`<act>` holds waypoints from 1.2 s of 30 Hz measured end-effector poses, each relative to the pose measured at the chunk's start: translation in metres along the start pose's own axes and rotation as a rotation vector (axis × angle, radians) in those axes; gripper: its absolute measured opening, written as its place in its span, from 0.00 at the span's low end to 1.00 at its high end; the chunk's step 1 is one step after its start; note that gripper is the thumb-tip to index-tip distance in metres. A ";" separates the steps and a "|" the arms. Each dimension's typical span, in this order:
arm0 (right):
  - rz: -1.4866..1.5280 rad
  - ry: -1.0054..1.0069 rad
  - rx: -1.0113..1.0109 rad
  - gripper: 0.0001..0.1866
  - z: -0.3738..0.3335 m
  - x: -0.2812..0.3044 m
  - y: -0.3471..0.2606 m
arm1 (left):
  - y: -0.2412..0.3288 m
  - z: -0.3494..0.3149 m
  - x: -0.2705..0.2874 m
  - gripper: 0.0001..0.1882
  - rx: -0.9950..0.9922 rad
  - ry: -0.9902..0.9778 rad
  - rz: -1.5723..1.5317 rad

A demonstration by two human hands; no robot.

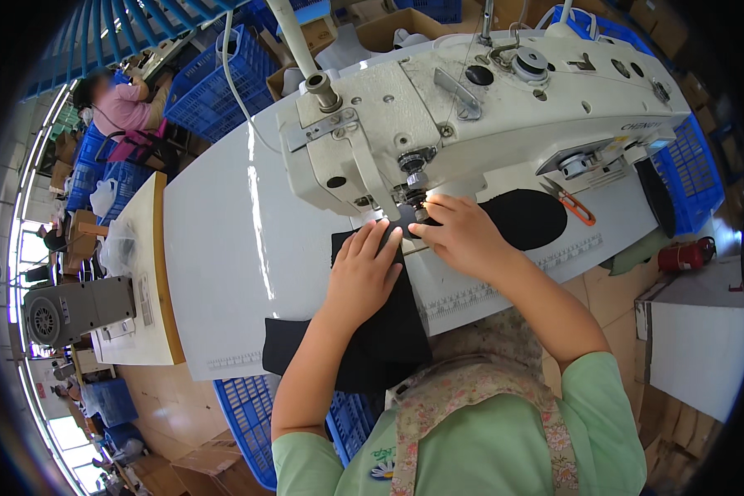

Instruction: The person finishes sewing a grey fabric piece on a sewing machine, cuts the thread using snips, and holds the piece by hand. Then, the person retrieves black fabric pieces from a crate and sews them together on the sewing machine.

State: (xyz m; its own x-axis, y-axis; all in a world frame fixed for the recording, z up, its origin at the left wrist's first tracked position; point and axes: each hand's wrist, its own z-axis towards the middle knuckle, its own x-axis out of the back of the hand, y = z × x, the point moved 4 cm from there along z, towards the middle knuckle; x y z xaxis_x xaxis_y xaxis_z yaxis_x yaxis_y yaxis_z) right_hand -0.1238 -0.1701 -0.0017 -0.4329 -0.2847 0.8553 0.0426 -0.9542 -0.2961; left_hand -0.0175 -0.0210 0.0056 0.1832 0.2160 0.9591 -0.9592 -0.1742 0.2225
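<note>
A white sewing machine (380, 112) stands on a pale table, its lit needle area close to both hands. Black fabric (388, 339) runs from beneath the presser foot down over the table's front edge toward my lap. My left hand (364, 273) lies on this fabric just left of the needle, fingers stretched out. On the needle's right side, my right hand (463, 236) has thumb and fingertips drawn together at the fabric's edge. A rounded black piece (527, 218) lies beyond my right wrist, partly covered by it. Orange-handled thread snips (572, 204) rest beside that piece.
Printed rulers (504, 285) run along the table's front edge. Blue plastic baskets (223, 83) stand behind the table, with another basket (248, 422) below its front. A red fire extinguisher (686, 254) and a white box (694, 347) are at right. Another person (128, 107) sits far left.
</note>
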 end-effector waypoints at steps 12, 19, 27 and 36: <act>-0.020 0.034 -0.018 0.10 0.014 -0.009 0.011 | -0.010 0.015 -0.002 0.24 0.040 0.017 0.004; 0.001 0.048 -0.035 0.09 0.016 -0.011 0.014 | -0.013 0.018 -0.003 0.23 0.060 0.003 0.008; 0.002 0.008 -0.079 0.10 0.018 -0.008 0.014 | -0.014 0.019 -0.003 0.22 0.066 0.002 0.010; -0.002 -0.029 -0.085 0.10 0.018 -0.010 0.015 | -0.016 0.018 -0.004 0.21 0.065 -0.004 0.001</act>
State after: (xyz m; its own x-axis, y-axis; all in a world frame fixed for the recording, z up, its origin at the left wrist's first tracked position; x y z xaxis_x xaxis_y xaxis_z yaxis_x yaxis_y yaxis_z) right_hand -0.1021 -0.1832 -0.0071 -0.4066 -0.2866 0.8675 -0.0352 -0.9439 -0.3283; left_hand 0.0007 -0.0360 0.0013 0.1830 0.2124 0.9599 -0.9434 -0.2367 0.2322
